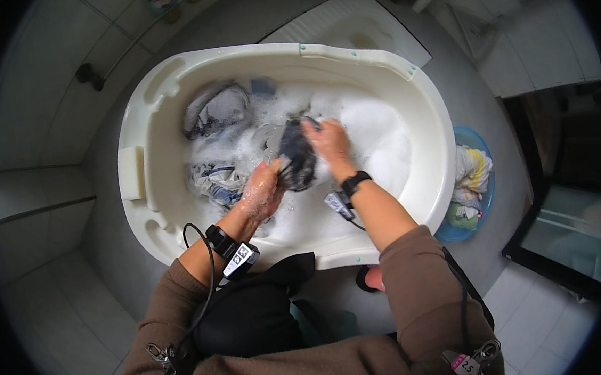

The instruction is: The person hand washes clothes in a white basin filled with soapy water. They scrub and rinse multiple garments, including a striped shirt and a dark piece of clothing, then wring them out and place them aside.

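Observation:
A dark grey, wet cloth (297, 156) is bunched between my two hands, above the suds in a cream-white plastic tub (441, 132). My left hand (262, 190), flecked with foam, is closed on the cloth's lower left side. On its upper right side, my right hand (329, 142) has its fingers closed round the fabric, slightly blurred by motion. To the left of the cloth, a grey garment (220, 109) lies partly sunk in the foam. Nearer to me floats a blue and white patterned cloth (218, 183). White foam (374, 137) covers the right part of the water.
A blue basin (488, 206) with white, yellow and green cloths (470, 175) stands on the floor at the right. Behind the tub lies a white squat-toilet pan (355, 23). A glass-fronted black frame (568, 228) leans at the far right. Tiled walls rise on the left.

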Demonstrator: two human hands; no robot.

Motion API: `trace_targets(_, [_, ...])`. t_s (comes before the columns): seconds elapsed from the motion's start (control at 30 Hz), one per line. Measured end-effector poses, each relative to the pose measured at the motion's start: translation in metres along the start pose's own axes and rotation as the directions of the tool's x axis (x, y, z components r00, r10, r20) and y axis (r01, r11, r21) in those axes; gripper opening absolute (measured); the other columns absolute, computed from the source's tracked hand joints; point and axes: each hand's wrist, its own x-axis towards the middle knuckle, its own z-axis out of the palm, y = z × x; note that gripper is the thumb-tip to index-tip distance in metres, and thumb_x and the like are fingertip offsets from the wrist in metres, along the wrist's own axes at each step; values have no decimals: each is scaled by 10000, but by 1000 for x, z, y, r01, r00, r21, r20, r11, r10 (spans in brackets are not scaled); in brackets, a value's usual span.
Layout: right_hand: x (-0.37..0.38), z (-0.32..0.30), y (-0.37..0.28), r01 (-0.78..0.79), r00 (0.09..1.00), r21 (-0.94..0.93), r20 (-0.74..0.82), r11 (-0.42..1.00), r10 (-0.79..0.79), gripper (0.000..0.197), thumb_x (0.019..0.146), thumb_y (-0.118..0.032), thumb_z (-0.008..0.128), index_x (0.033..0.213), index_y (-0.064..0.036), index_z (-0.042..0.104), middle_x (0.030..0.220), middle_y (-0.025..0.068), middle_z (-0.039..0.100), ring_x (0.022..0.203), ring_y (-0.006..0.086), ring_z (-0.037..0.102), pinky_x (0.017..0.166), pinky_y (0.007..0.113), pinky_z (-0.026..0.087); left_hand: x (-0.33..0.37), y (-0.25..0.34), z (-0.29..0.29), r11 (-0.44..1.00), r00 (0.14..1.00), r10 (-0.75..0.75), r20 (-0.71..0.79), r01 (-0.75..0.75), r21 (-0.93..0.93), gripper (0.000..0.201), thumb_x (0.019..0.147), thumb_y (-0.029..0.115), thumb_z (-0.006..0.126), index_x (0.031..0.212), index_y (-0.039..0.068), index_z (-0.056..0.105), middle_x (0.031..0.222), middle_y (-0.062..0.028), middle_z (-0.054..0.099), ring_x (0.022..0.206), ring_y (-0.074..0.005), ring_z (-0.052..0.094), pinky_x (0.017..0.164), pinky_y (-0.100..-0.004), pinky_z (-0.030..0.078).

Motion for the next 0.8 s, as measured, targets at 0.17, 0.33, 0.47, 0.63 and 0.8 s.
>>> trace_targets(0.17, [-21, -18, 94, -403, 892, -210, 128, 891, 434, 598, 858, -606, 552, 1079, -58, 649, 1119, 201, 631, 1045, 389, 597, 874, 485, 478, 6, 0, -18, 999, 997, -2, -71, -1, -42, 515, 975, 386, 563, 1344, 47, 444, 1380, -117, 481, 1264, -252, 455, 1117, -377, 312])
trace_targets(0.33, [-53, 28, 87, -404, 873, -324, 145, 856, 466, 808, 823, -626, 588, 1307, 18, 529, 1389, 286, 458, 1337, 425, 377, 1071, 462, 361, -2, 4, -23, 965, 966, -236, -109, 219, -147, 975, 897, 590, 575, 1544, 145, -2, 1604, -135, 4, 1459, -377, 70, 1180, -497, 135])
trace_targets(0.47, [-80, 26, 19, 8, 945, 367, 302, 930, -127, 472, 732, -329, 757, 1019, 38, 685, 1248, 201, 563, 1136, 351, 548, 988, 412, 448, 2, 16, -16, 953, 964, -266, -12, 261, -151, 791, 855, 647, 589, 1404, 102, 419, 1400, -166, 447, 1258, -302, 458, 1094, -501, 329])
trace_targets(0.63, [-117, -18, -93, 401, 879, 514, 19, 758, -477, 279, 716, -266, 747, 856, -30, 700, 1089, 100, 611, 967, 296, 607, 844, 376, 508, -4, 22, -43, 971, 979, -167, 114, 184, -154, 432, 925, 500, 574, 1008, 84, 650, 988, -98, 667, 927, -220, 652, 858, -367, 541])
trace_targets(0.8, [-65, -13, -94, 319, 948, 405, -120, 857, -295, 320, 807, -384, 703, 735, -73, 676, 837, 117, 654, 770, 323, 637, 709, 397, 523, -13, 3, -37, 952, 978, -137, 158, 174, -252, 305, 963, 302, 557, 1163, 71, 545, 1137, -87, 567, 973, -195, 597, 877, -334, 530])
